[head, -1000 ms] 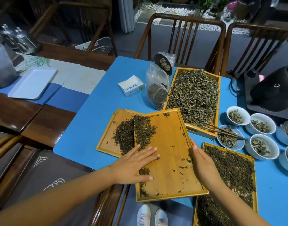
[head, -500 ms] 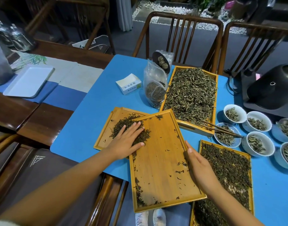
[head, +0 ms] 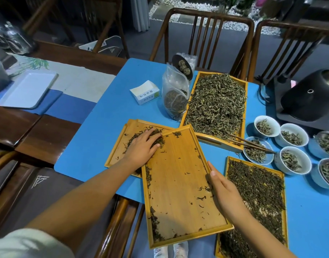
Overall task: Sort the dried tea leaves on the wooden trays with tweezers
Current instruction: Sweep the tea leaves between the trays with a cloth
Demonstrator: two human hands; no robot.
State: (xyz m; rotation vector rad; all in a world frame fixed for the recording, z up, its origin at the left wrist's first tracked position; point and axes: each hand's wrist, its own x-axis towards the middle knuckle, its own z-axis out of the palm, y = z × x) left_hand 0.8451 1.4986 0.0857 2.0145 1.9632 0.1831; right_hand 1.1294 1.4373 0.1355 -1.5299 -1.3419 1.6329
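On the blue desk (head: 96,127) nearest the person, a shallow wooden tray (head: 182,187) lies tilted over the corner of a second tray (head: 120,144); it is almost bare, with only crumbs and a thin dark line of tea along its left rim. The left hand (head: 143,146) lies flat with straight fingers on a dark heap of dried leaves (head: 156,140) just where the two trays meet, pressing and gripping nothing. The right hand (head: 223,192) rests against the upper tray's right rim, fingers fairly straight along it; whether the thumb hooks under I cannot tell. These leaves look feather-light, wiry and brittle, so I would expect them to scatter or crumble under a heavy palm; single strands want a gentle pinch at mid-length. The tweezers (head: 251,144) lie untouched, bridging the far tray's edge and a bowl (head: 253,159). That far tray (head: 215,105) is heaped with paler green leaf, and a right-hand tray (head: 256,192) is covered in dark leaf. Small white bowls (head: 292,136) each hold a pinch of tea, and a clear pouch (head: 174,97) stands beside a white box (head: 145,92).
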